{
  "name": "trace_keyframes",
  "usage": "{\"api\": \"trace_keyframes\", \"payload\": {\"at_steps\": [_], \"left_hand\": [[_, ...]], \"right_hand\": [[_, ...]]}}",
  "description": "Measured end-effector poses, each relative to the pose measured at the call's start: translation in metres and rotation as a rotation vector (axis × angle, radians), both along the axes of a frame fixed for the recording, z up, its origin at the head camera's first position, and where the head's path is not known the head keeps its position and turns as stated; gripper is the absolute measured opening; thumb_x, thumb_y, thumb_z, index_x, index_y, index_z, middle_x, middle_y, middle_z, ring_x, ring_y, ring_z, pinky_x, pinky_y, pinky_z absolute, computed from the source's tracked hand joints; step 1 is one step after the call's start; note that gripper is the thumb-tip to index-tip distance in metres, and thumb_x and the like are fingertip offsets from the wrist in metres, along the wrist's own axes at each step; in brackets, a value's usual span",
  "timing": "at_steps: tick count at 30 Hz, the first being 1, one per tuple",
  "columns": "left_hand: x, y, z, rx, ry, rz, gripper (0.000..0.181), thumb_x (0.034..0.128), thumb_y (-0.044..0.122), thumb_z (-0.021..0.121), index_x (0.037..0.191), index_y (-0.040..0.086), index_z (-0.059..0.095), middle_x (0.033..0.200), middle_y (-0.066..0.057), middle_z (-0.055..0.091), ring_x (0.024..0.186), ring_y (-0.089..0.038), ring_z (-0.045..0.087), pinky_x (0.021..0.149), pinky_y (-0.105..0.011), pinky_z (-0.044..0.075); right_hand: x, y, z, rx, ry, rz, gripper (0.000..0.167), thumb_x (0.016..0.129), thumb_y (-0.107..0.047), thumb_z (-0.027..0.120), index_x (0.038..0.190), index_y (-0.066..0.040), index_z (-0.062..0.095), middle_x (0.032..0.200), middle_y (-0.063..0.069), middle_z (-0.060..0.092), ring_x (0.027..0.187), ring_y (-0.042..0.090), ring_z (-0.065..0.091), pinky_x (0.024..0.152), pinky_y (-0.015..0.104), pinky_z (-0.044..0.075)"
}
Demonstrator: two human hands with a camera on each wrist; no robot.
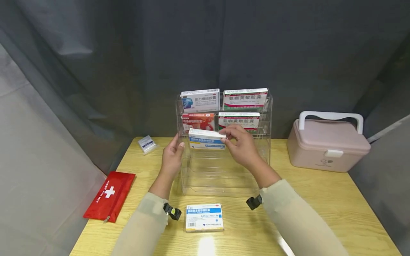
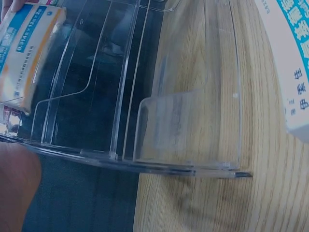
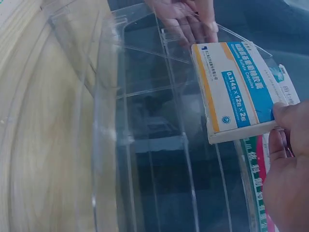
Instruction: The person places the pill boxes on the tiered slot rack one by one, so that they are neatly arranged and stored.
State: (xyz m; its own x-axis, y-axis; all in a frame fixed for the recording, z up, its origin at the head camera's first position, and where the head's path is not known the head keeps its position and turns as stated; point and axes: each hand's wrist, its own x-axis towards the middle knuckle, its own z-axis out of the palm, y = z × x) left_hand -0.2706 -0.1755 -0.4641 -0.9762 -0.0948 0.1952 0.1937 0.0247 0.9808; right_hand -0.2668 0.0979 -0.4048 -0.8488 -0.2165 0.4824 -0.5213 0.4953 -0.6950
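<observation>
My right hand (image 1: 241, 145) pinches a white, blue and orange medicine box (image 1: 206, 139) by its right end, thumb in front. The box is at the left of the third tier of a clear acrylic display rack (image 1: 221, 191), below a red box (image 1: 198, 122). At the rack's left side, my left hand (image 1: 173, 156) grips the edge, its thumb toward the front. Close up in the right wrist view, the held medicine box (image 3: 236, 92) slants beside the left hand's fingers (image 3: 186, 24). Another blue-and-white medicine box (image 1: 204, 217) lies flat on the table before the rack.
Upper tiers hold a grey-white box (image 1: 201, 101) and two green-and-red boxes, one upper (image 1: 245, 99), one lower (image 1: 239, 121). Left on the table are a red first aid pouch (image 1: 110, 197) and a small white packet (image 1: 148, 144). A pink case (image 1: 328, 144) stands right, before dark curtains.
</observation>
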Motion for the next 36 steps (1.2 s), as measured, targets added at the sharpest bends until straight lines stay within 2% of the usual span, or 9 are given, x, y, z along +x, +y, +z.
{"api": "trace_keyframes", "payload": {"at_steps": [5,10,17,24,30,36], "left_hand": [[0.0,0.001,0.002,0.017,0.017,0.001,0.059,0.1124,0.01,0.056,0.169,0.012,0.038,0.174,-0.008,0.041,0.163,-0.026,0.038,0.135,-0.037,0.031],[-0.001,0.001,0.002,0.032,0.048,-0.013,0.058,0.1128,0.008,0.055,0.169,0.009,0.039,0.173,-0.009,0.041,0.162,-0.027,0.039,0.135,-0.036,0.031],[0.002,0.001,0.003,0.043,0.031,-0.012,0.058,0.1128,0.007,0.053,0.168,0.009,0.039,0.174,-0.01,0.04,0.164,-0.026,0.036,0.136,-0.038,0.03],[0.002,0.002,0.003,0.043,0.026,-0.025,0.057,0.1132,0.007,0.053,0.169,0.01,0.039,0.174,-0.01,0.039,0.164,-0.026,0.036,0.136,-0.038,0.03],[0.001,0.004,0.004,0.059,0.022,-0.023,0.058,0.1129,0.006,0.053,0.169,0.01,0.038,0.174,-0.009,0.039,0.164,-0.025,0.036,0.136,-0.036,0.03],[0.003,0.004,0.003,0.058,0.012,-0.019,0.059,0.1126,0.005,0.053,0.169,0.008,0.037,0.175,-0.01,0.038,0.164,-0.026,0.036,0.136,-0.036,0.03]], "right_hand": [[0.002,-0.009,-0.006,0.047,-0.017,0.003,0.025,0.104,-0.012,0.075,0.129,-0.012,0.078,0.131,0.003,0.069,0.113,0.023,0.068,0.09,0.042,0.063],[0.003,-0.018,-0.01,0.058,-0.014,-0.018,0.027,0.104,-0.013,0.075,0.13,-0.011,0.078,0.13,0.006,0.07,0.118,0.025,0.068,0.101,0.045,0.063],[0.001,-0.025,-0.012,0.119,0.011,-0.05,0.03,0.107,-0.017,0.073,0.136,-0.012,0.076,0.136,0.006,0.068,0.129,0.027,0.067,0.107,0.046,0.063],[0.004,-0.022,-0.014,0.163,0.031,-0.071,0.038,0.107,-0.015,0.072,0.144,-0.007,0.07,0.146,0.01,0.067,0.138,0.031,0.064,0.119,0.048,0.055],[0.018,-0.008,-0.021,0.193,0.027,-0.064,0.05,0.106,-0.016,0.073,0.153,-0.007,0.062,0.156,0.014,0.062,0.145,0.037,0.058,0.125,0.056,0.048],[0.049,0.009,-0.04,0.177,0.037,-0.06,0.05,0.104,-0.019,0.077,0.151,-0.006,0.064,0.149,0.015,0.067,0.128,0.035,0.069,0.112,0.058,0.058]]}}
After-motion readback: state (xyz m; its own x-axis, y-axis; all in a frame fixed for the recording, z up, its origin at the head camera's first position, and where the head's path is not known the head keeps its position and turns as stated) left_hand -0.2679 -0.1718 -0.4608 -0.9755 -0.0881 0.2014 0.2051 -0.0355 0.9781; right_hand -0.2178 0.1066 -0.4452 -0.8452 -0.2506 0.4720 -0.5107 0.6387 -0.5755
